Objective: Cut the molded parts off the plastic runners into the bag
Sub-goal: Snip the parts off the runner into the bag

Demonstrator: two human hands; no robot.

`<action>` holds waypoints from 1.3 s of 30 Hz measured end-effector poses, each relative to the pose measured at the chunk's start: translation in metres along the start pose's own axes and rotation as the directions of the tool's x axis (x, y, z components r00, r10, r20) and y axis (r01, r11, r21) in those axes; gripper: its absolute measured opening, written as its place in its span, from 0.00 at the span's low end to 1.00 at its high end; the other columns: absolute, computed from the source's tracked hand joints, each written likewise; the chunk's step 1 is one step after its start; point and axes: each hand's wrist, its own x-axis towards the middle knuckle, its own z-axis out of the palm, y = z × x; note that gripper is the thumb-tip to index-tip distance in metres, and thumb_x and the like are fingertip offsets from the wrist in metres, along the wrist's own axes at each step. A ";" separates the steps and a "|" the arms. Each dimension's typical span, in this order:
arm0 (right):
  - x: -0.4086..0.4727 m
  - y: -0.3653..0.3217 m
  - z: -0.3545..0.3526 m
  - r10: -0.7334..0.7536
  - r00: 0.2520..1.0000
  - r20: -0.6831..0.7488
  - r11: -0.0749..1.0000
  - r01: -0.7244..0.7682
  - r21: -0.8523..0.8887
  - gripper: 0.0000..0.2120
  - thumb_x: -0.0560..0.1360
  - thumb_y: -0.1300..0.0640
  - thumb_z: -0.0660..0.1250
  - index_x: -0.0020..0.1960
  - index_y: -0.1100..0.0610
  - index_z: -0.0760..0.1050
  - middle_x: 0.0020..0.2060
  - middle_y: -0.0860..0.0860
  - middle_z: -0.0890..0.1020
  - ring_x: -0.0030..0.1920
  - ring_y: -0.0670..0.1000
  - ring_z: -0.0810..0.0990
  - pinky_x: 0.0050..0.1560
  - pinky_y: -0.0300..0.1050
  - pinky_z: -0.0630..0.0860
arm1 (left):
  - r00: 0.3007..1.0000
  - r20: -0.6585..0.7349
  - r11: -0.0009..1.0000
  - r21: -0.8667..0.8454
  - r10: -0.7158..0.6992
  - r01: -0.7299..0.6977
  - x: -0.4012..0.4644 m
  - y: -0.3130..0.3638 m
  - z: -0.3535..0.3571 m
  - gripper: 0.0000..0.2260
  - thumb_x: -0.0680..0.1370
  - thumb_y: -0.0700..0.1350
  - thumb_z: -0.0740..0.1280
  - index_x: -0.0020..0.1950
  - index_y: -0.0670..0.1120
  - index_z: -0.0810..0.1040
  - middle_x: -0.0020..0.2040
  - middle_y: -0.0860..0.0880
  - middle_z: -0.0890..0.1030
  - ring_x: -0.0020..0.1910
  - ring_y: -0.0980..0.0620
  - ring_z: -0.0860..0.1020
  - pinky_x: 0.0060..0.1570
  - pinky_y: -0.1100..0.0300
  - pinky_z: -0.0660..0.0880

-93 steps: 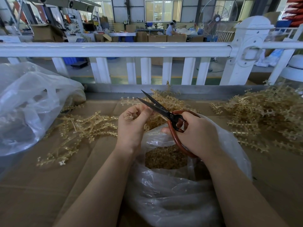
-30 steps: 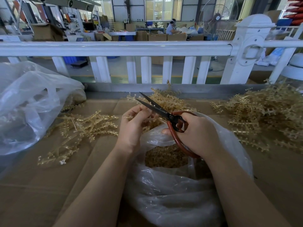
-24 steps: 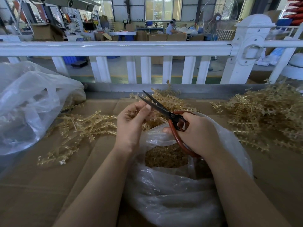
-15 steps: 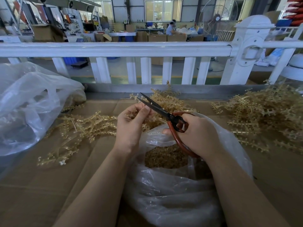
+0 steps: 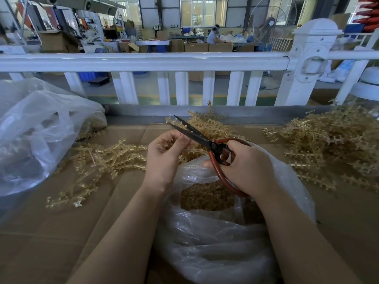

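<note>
Crinkled clear bag, spiky tan runners, red-handled scissors

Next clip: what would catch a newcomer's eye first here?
The scissors, red-handled and dark-bladed, sit at centre in the right hand, blades open beside the left hand. Below them gapes a clear bag of cut parts. Tan runners are piled at right.

Scissors: dark matt metal blades, smooth reddish-brown handle loops.
Bag: thin clear plastic film, glossy, crinkled.
Runners: translucent amber moulded plastic, slightly shiny.
Surface: brown cardboard, matt.
Second bag: clear glossy plastic film.
Railing: white, smooth, glossy finish.
</note>
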 end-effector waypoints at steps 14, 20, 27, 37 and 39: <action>0.002 -0.004 -0.003 0.010 0.997 0.071 1.000 -0.011 0.012 0.37 0.64 0.19 0.55 0.49 0.50 0.80 0.38 0.39 0.79 0.37 0.39 0.76 0.37 0.28 0.66 | 0.997 0.027 0.997 0.040 -0.066 0.065 0.000 0.001 0.004 0.11 0.78 0.32 0.66 0.39 0.44 0.80 0.35 0.48 0.82 0.37 0.53 0.79 0.45 0.61 0.78; 0.001 -0.004 -0.002 0.003 0.999 0.035 1.000 -0.003 0.015 0.39 0.64 0.16 0.50 0.48 0.47 0.78 0.36 0.38 0.78 0.36 0.38 0.75 0.36 0.29 0.66 | 0.996 0.082 0.997 0.069 -0.039 0.033 0.000 0.000 0.004 0.15 0.77 0.33 0.67 0.37 0.50 0.83 0.35 0.51 0.82 0.38 0.54 0.79 0.45 0.63 0.76; 0.000 -0.001 0.001 0.007 1.000 0.012 1.000 -0.007 0.026 0.34 0.66 0.19 0.57 0.46 0.47 0.79 0.34 0.38 0.77 0.35 0.37 0.75 0.36 0.28 0.64 | 0.995 0.081 0.997 0.051 -0.064 0.060 0.000 -0.001 0.001 0.06 0.75 0.40 0.69 0.40 0.49 0.82 0.39 0.48 0.81 0.40 0.52 0.78 0.46 0.59 0.76; 0.001 -0.005 -0.004 0.023 0.998 0.064 0.996 -0.028 0.085 0.35 0.64 0.19 0.57 0.48 0.49 0.80 0.37 0.39 0.81 0.39 0.38 0.78 0.39 0.27 0.68 | 1.000 0.008 0.992 -0.124 0.001 0.000 0.002 -0.002 -0.002 0.03 0.77 0.38 0.68 0.45 0.39 0.79 0.38 0.51 0.82 0.37 0.57 0.78 0.41 0.67 0.74; 0.001 -0.005 -0.004 0.019 0.997 0.070 0.996 -0.026 0.086 0.37 0.64 0.19 0.57 0.48 0.50 0.81 0.38 0.40 0.81 0.39 0.40 0.79 0.40 0.28 0.69 | 1.000 -0.004 0.993 -0.118 -0.002 0.001 0.002 -0.001 -0.002 0.04 0.76 0.40 0.68 0.44 0.39 0.79 0.37 0.51 0.82 0.37 0.58 0.78 0.41 0.67 0.75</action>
